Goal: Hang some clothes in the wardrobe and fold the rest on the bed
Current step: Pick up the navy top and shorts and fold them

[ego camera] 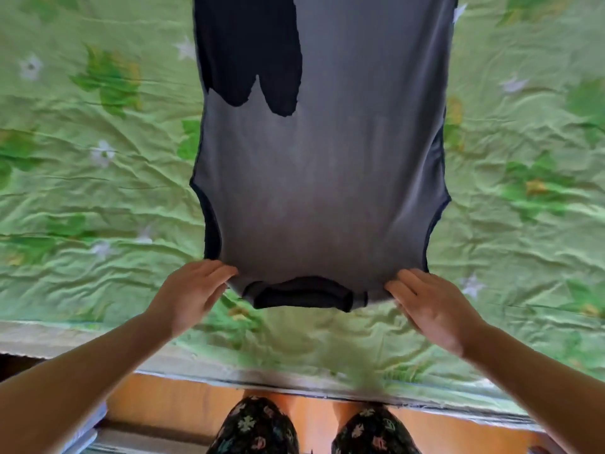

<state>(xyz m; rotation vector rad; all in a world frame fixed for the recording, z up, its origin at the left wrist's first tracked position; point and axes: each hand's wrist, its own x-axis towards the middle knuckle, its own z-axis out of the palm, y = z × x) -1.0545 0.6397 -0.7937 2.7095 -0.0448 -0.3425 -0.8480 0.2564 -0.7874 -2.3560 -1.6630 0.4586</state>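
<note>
Nearest me, two knees in dark patterned fabric (255, 427) over an orange floor (314, 417), right against the bed's edge. Both forearms reach forward over that edge. Left hand (193, 293): fingers curled onto the left shoulder of the grey sleeveless top (320, 191), gripping it. Right hand (432, 306): same hold on the right shoulder, fingertips bunched into the cloth. Thumbs are hidden under the fabric. Between the hands the dark neckline sags toward me. The top stretches away from the hands above the middle of the green flowered bedsheet (98, 158), armholes spread to either side. A dark patch (248, 50) covers its far left part; possibly shadow or print, the frame is too soft to say. Sheet is wrinkled all round.
</note>
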